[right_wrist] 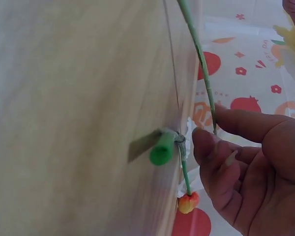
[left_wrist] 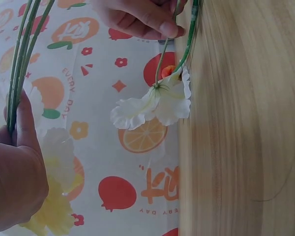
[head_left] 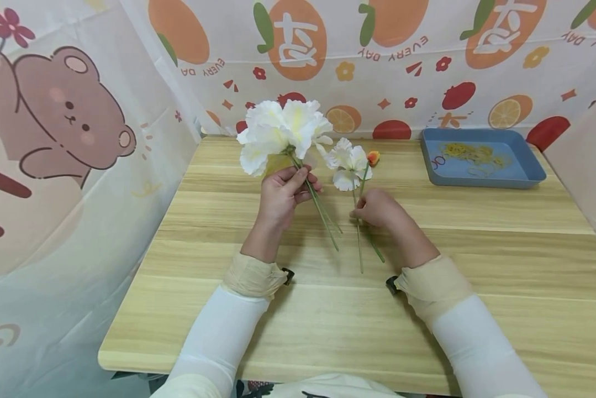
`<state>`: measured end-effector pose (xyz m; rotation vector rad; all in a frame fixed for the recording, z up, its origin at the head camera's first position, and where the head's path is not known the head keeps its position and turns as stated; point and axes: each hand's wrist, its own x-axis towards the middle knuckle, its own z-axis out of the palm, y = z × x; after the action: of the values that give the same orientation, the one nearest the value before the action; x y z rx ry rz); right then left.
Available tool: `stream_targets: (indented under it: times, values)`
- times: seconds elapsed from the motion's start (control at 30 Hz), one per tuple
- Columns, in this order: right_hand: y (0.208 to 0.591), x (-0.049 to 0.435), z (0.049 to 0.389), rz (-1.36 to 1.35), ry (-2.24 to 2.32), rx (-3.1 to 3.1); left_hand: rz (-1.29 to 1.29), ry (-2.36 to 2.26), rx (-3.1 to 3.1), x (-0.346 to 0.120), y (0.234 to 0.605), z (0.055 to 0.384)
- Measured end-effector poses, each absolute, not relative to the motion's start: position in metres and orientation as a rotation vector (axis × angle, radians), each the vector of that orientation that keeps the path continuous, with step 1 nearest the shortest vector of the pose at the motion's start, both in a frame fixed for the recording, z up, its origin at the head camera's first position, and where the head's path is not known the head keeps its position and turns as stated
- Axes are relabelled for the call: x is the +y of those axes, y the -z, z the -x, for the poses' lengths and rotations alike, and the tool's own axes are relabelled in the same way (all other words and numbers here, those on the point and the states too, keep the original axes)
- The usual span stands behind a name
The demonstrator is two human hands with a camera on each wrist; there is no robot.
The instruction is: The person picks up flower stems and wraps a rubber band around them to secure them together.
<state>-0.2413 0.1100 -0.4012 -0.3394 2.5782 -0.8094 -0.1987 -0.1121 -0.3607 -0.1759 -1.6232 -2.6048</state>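
My left hand [head_left: 279, 200] grips the green stems [head_left: 320, 207] of several artificial flowers with large white, yellow-tinged blooms [head_left: 283, 130], raised above the table. Over to the right, my right hand [head_left: 381, 208] pinches the thin stem [right_wrist: 206, 81] of a smaller white artificial flower [head_left: 347, 166] between thumb and fingertips. That bloom hangs near the table's far edge in the left wrist view. Close behind the right fingers is an orange-red flower bud [head_left: 373, 158] on a green stem [head_left: 377, 249], apparently lying on the table; part of this stem is hidden by the hand.
A blue tray [head_left: 486, 179] holding yellow rubber bands [head_left: 469, 155] and a small red item [head_left: 438, 162] sits at the table's back right. Behind the wooden table [head_left: 327, 320] hangs a fruit-printed cloth [head_left: 392, 72]. Another sheet with a bear print [head_left: 74, 116] covers the left side.
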Motion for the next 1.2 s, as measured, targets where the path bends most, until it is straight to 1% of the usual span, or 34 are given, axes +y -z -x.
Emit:
stream_targets:
  times: [0.3, 0.5, 0.73, 0.83, 1.0, 1.2]
  values:
    - [0.403, 0.111, 0.24, 0.296, 0.961, 2.466, 0.152, 2.601, -1.63, -0.112, 0.361, 0.198]
    - [0.401, 0.112, 0.237, 0.308, 1.11, 2.508, 0.148, 2.609, -1.621, -0.112, 0.364, 0.198]
    - [0.39, 0.117, 0.227, 0.203, 1.544, 2.501, 0.157, 2.606, -1.624, -0.111, 0.366, 0.197]
    - [0.386, 0.12, 0.221, 0.197, 1.719, 2.471, 0.144, 2.605, -1.623, -0.111, 0.367, 0.196]
    - [0.377, 0.122, 0.208, 0.276, 1.912, 2.407, 0.097, 2.612, -1.602, -0.11, 0.367, 0.196]
    - [0.363, 0.119, 0.189, 0.493, 2.022, 2.307, 0.042, 2.62, -1.594, -0.109, 0.369, 0.194]
